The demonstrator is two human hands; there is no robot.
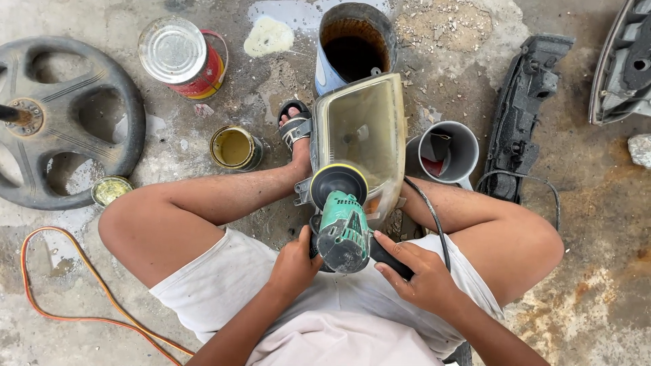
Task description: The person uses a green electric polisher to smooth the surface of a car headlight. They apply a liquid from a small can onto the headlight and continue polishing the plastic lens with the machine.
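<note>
Gripping green polisher [344, 230] — left hand [293, 266] clamped on side, right hand [413, 271] wrapped round black rear handle. Polisher pad [338, 181] rests on yellowed headlight [359, 135], propped on floor between knees. Open tin [234, 147], grey cup [447, 150] beside it.

Under my hands the polisher [343, 230] feels like glossy green plastic with a soft matt foam pad [338, 181], pressed to the headlight's [363, 135] hazy, yellowed plastic lens over rough, stained concrete [597, 285].
</note>
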